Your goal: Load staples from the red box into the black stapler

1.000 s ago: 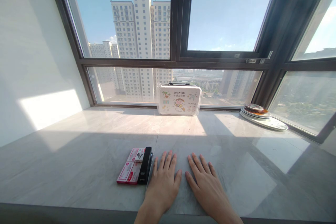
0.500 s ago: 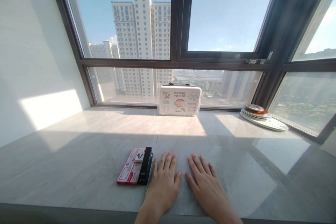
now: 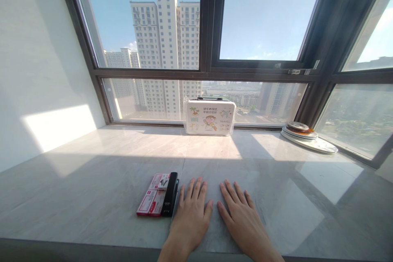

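Observation:
Palm down on the grey marbled sill (image 3: pixel 101 196) lies my left hand (image 3: pixel 192 211), its fingers spread and nothing in it. My right hand (image 3: pixel 241 215) rests flat beside it, also holding nothing, with a gap between the two thumbs. Just left of my left hand is a black stapler (image 3: pixel 169 195), lying lengthwise away from me. Several small red-and-white boxes (image 3: pixel 152 198) sit side by side against the stapler's left side; one has a picture of a stapler on it.
A white case with cartoon prints (image 3: pixel 210 118) stands upright against the window at the back. Stacked plates (image 3: pixel 302 135) lie in the far right corner. A white wall (image 3: pixel 46 69) bounds the left side, and dark window frames (image 3: pixel 153 74) the back.

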`<state>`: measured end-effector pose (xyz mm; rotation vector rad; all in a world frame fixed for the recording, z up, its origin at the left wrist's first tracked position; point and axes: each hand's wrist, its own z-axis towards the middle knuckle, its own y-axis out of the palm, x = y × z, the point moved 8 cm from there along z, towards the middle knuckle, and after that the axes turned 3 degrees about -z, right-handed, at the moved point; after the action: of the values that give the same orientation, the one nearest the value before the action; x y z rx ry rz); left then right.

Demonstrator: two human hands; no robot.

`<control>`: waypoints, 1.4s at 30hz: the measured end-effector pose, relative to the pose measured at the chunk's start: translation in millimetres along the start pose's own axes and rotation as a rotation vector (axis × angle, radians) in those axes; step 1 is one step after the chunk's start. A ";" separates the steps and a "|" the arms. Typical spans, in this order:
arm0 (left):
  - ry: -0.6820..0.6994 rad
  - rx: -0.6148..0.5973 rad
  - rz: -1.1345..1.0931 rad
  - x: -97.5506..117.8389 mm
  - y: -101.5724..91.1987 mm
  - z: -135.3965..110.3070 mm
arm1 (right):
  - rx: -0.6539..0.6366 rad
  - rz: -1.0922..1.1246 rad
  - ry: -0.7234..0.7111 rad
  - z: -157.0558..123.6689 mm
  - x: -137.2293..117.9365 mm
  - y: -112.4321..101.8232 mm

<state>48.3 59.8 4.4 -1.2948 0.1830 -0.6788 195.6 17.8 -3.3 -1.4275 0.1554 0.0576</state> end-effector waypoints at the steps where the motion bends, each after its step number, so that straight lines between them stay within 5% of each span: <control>1: 0.000 0.002 -0.002 0.1 -0.1 0.0 | 0.000 -0.001 0.000 0.0 0.0 0.0; 42: 0.005 -0.005 0.009 0.9 -0.2 -0.8 | 0.014 0.020 -0.008 0.1 -1.6 -1.5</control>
<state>48.6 58.7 4.6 -1.2966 0.1945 -0.6744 194.3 17.7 -1.6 -1.4119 0.1637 0.0784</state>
